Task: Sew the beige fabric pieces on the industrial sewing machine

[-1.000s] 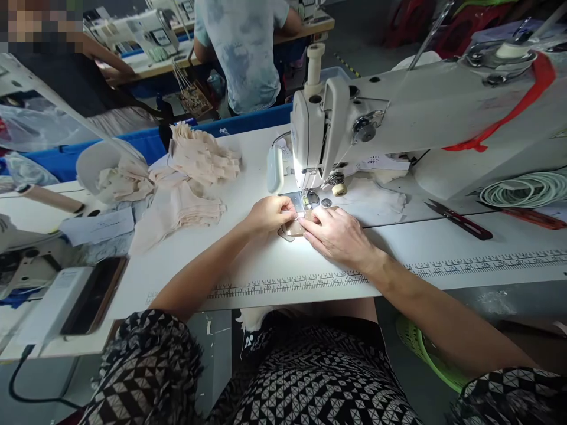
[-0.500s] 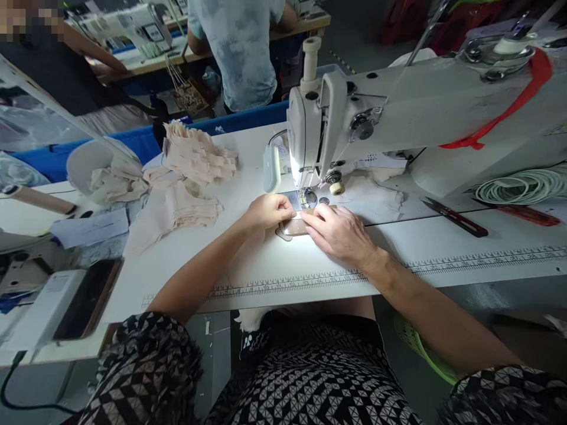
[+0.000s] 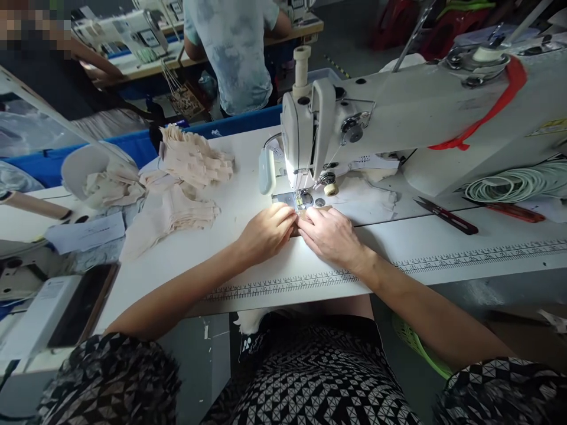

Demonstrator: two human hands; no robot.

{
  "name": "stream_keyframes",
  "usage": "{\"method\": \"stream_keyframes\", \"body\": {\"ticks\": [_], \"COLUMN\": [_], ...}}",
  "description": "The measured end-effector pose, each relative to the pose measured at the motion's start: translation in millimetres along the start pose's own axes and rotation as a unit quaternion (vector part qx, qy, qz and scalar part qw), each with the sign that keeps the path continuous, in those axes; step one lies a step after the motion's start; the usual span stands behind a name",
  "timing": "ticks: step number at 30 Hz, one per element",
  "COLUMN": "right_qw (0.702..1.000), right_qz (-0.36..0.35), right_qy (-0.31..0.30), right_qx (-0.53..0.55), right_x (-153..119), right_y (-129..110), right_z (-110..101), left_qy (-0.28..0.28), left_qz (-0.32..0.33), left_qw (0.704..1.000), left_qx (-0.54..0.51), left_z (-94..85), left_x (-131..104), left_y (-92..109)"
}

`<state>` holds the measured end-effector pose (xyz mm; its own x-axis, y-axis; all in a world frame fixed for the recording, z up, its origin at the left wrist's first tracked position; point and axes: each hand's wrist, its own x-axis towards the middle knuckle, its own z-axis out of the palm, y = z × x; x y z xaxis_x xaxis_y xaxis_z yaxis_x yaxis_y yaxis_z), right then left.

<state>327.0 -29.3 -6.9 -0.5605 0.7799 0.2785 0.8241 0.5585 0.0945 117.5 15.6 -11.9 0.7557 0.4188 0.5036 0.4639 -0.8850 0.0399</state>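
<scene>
Left hand [image 3: 269, 232] moved nearer to right hand [image 3: 331, 236] — curled w/ fingertips at brown cloth [image 3: 295, 232], can't tell grip; R half-open, touching it.

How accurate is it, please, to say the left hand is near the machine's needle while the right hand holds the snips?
Not quite: the head view shows the snips lying on the table, apart from the right hand; otherwise, yes.

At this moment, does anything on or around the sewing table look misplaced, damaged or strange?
I see nothing spilled or damaged. A red strip is knotted on the sewing machine, which looks odd because it resembles an added tie rather than a machine part. Pale scraps lie loose below the sewing table, looking untidy.
</scene>
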Motion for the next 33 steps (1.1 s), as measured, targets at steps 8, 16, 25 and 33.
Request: {"method": "stream_keyframes", "body": {"ticks": [8, 16, 25, 33], "right_qw": [1.000, 0.995, 0.994, 0.973], "right_qz": [0.006, 0.081, 0.094, 0.180], "right_qy": [0.015, 0.056, 0.045, 0.063], "right_qx": [0.008, 0.025, 0.030, 0.129], "right_x": [0, -3, -7, 1], "right_y": [-1, 25, 29, 33], "right_z": [-1, -3, 1, 9], "left_qy": [-0.069, -0.070, -0.089, -0.083], "left_qz": [0.019, -0.025, -0.047, -0.055], "left_qw": [0.997, 0.997, 0.994, 0.995], "left_qx": [0.014, 0.031, 0.043, 0.019], "left_z": [6.3, 16.9, 30.6, 30.8], "left_x": [-13, 2, 10, 11], "left_y": [5, 1, -2, -2]}}
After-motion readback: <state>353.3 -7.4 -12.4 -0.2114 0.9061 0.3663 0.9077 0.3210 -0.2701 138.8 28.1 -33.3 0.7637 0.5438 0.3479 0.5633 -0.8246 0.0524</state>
